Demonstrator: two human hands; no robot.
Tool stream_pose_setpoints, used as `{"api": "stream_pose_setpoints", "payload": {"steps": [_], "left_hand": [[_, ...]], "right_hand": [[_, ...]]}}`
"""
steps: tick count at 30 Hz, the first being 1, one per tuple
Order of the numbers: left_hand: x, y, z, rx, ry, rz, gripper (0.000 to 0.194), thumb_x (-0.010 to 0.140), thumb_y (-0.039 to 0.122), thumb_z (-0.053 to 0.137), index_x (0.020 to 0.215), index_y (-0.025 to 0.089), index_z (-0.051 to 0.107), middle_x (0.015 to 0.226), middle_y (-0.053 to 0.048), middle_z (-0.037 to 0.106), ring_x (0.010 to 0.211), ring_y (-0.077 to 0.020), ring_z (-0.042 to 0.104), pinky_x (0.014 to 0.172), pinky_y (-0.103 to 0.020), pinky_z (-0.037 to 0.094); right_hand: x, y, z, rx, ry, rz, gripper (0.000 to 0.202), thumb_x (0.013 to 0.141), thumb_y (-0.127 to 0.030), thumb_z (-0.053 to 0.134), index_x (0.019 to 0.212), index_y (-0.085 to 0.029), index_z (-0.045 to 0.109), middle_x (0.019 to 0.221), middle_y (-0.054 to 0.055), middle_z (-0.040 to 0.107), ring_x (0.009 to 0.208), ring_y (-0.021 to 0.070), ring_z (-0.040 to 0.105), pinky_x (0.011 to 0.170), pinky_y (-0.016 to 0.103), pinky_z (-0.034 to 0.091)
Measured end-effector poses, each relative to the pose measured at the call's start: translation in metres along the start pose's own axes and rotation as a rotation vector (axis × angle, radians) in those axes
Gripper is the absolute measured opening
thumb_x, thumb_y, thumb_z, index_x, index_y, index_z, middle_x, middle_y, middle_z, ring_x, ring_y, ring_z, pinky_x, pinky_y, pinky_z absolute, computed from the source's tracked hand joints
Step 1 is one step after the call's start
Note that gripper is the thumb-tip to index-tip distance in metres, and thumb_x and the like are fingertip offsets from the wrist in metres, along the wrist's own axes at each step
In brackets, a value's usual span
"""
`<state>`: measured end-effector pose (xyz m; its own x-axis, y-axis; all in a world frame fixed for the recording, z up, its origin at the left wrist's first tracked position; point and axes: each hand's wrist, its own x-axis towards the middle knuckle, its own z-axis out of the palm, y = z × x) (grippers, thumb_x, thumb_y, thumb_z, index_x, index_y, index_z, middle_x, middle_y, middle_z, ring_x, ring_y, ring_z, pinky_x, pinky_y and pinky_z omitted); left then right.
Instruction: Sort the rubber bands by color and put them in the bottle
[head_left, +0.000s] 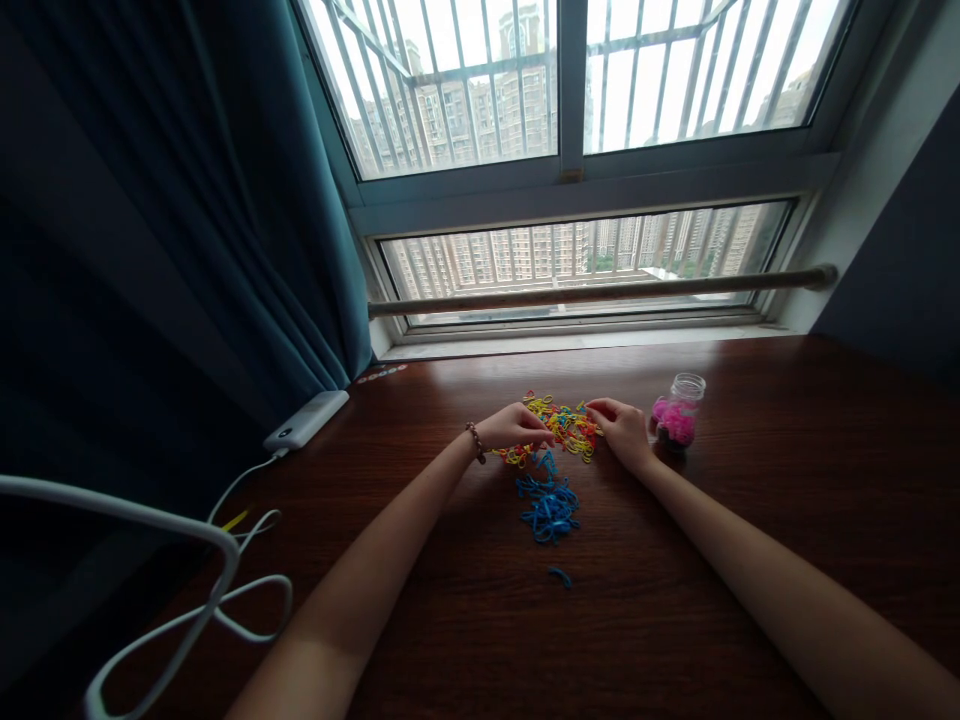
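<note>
A mixed pile of small yellow, red and orange elastic bands [574, 428], with a few blue ones among them, lies on the brown wooden table. Over its left part is my left hand [516, 427], fingers pressed together and pointing right; a beaded bracelet [475, 442] circles that wrist. At the pile's right edge, my right hand [621, 430] has its thumb and index finger pinched together. Anything between either hand's fingertips is too small to make out. Nearer to me sits a heap of blue elastic bands [551, 508], and one blue band [560, 576] lies apart below it.
Right of my right hand stands a clear jar [688, 388] with bright pink contents. On the left, a white power bank [307, 420] with a white cable [225, 590] lies beside the blue curtain [300, 250]. A barred window is behind the table.
</note>
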<state>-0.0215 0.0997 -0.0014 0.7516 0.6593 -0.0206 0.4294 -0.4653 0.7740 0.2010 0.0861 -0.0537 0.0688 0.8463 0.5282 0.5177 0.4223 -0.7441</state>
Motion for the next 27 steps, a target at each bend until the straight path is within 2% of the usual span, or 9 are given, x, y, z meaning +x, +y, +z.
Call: {"api": "stream_pose_setpoints", "payload": {"steps": [2, 5, 7, 11, 15, 18, 21, 24, 27], "left_hand": [[0.002, -0.003, 0.000, 0.067, 0.126, -0.011, 0.032, 0.076, 0.037, 0.052, 0.079, 0.010, 0.068, 0.062, -0.004, 0.064, 0.055, -0.0101, 0.054, 0.050, -0.018, 0.040], [0.006, -0.015, 0.001, 0.252, 0.409, -0.031, 0.023, 0.075, 0.030, 0.055, 0.079, 0.012, 0.067, 0.070, -0.004, 0.065, 0.062, -0.0123, 0.056, 0.057, -0.021, 0.044], [0.007, -0.025, 0.002, 0.372, 0.496, 0.007, 0.018, 0.075, 0.023, 0.054, 0.084, 0.014, 0.066, 0.081, -0.005, 0.066, 0.073, -0.0146, 0.058, 0.068, -0.024, 0.046], [0.007, -0.036, 0.006, 0.523, 0.465, 0.106, 0.029, 0.074, 0.012, 0.049, 0.099, 0.020, 0.062, 0.099, -0.005, 0.064, 0.095, -0.0172, 0.054, 0.086, -0.029, 0.042], [0.006, -0.039, 0.008, 0.609, 0.371, 0.085, 0.032, 0.072, 0.010, 0.050, 0.097, 0.024, 0.063, 0.102, -0.002, 0.063, 0.098, -0.0175, 0.051, 0.091, -0.030, 0.038], [0.006, -0.039, 0.008, 0.677, 0.340, 0.059, 0.030, 0.074, 0.011, 0.048, 0.094, 0.026, 0.065, 0.103, 0.000, 0.063, 0.099, -0.0182, 0.049, 0.091, -0.033, 0.035], [0.005, -0.040, 0.009, 0.753, 0.330, 0.058, 0.031, 0.074, 0.010, 0.047, 0.094, 0.026, 0.064, 0.103, 0.001, 0.062, 0.101, -0.0200, 0.046, 0.090, -0.037, 0.032], [0.004, -0.038, 0.009, 0.810, 0.299, 0.071, 0.034, 0.072, 0.007, 0.047, 0.094, 0.027, 0.063, 0.102, 0.000, 0.062, 0.101, -0.0212, 0.045, 0.088, -0.039, 0.029], [0.003, -0.036, 0.010, 0.839, 0.287, 0.079, 0.034, 0.070, 0.005, 0.047, 0.092, 0.026, 0.064, 0.099, -0.001, 0.062, 0.102, -0.0215, 0.044, 0.088, -0.039, 0.027]], "right_hand": [[0.000, -0.001, 0.000, -0.032, 0.009, -0.030, 0.023, 0.077, -0.033, 0.048, 0.080, -0.018, 0.066, 0.073, 0.005, 0.067, 0.065, 0.0183, 0.060, 0.062, 0.029, 0.046], [-0.002, -0.005, 0.002, -0.075, 0.026, -0.100, 0.024, 0.081, -0.030, 0.043, 0.081, -0.017, 0.062, 0.074, 0.006, 0.065, 0.066, 0.0187, 0.059, 0.063, 0.030, 0.045], [-0.006, -0.011, 0.004, -0.096, 0.012, -0.191, 0.023, 0.084, -0.027, 0.039, 0.086, -0.016, 0.060, 0.079, 0.008, 0.064, 0.073, 0.0193, 0.059, 0.068, 0.030, 0.045], [-0.022, -0.030, 0.009, -0.150, -0.151, -0.498, 0.023, 0.086, -0.020, 0.034, 0.096, -0.016, 0.055, 0.086, 0.009, 0.062, 0.082, 0.0194, 0.056, 0.075, 0.031, 0.043], [-0.034, -0.045, 0.010, -0.205, -0.375, -0.723, 0.022, 0.085, -0.018, 0.037, 0.100, -0.017, 0.054, 0.080, 0.007, 0.061, 0.074, 0.0173, 0.055, 0.069, 0.028, 0.044], [-0.029, -0.041, 0.010, -0.263, -0.295, -0.646, 0.023, 0.086, -0.017, 0.036, 0.100, -0.016, 0.054, 0.081, 0.008, 0.061, 0.078, 0.0186, 0.054, 0.072, 0.030, 0.043], [-0.017, -0.024, 0.012, -0.332, -0.167, -0.470, 0.027, 0.084, -0.015, 0.037, 0.106, -0.014, 0.053, 0.097, 0.010, 0.060, 0.094, 0.0218, 0.050, 0.083, 0.034, 0.040], [-0.008, -0.004, 0.017, -0.385, -0.210, -0.351, 0.031, 0.083, -0.016, 0.039, 0.110, -0.016, 0.054, 0.106, 0.009, 0.058, 0.105, 0.0228, 0.044, 0.090, 0.036, 0.037], [-0.005, 0.010, 0.022, -0.426, -0.293, -0.285, 0.029, 0.084, -0.018, 0.039, 0.104, -0.017, 0.060, 0.106, 0.007, 0.060, 0.109, 0.0236, 0.041, 0.093, 0.037, 0.035]]}}
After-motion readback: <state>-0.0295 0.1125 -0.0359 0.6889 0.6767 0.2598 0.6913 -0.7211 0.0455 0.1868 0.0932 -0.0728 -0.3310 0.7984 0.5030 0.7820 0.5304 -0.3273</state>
